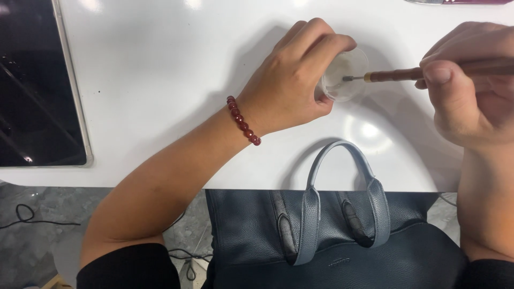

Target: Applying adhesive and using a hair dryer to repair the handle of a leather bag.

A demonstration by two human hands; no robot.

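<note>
My left hand [292, 80] grips a small clear plastic cup [347, 75] tilted on its side on the white table [160, 80]. A string of dark red beads circles that wrist. My right hand [471, 91] holds a thin tool with a brown wooden handle [396, 74]. Its metal tip pokes into the cup's mouth. A whitish substance shows inside the cup. Below the hands, a dark blue-grey leather handbag [332, 241] lies in my lap, with one of its handles resting up on the table's front edge.
A dark tablet screen in a light frame [37, 85] lies at the table's left. A flat object's edge [460, 1] peeks in at the top right. Black cables [24, 217] trail on the grey floor below the table.
</note>
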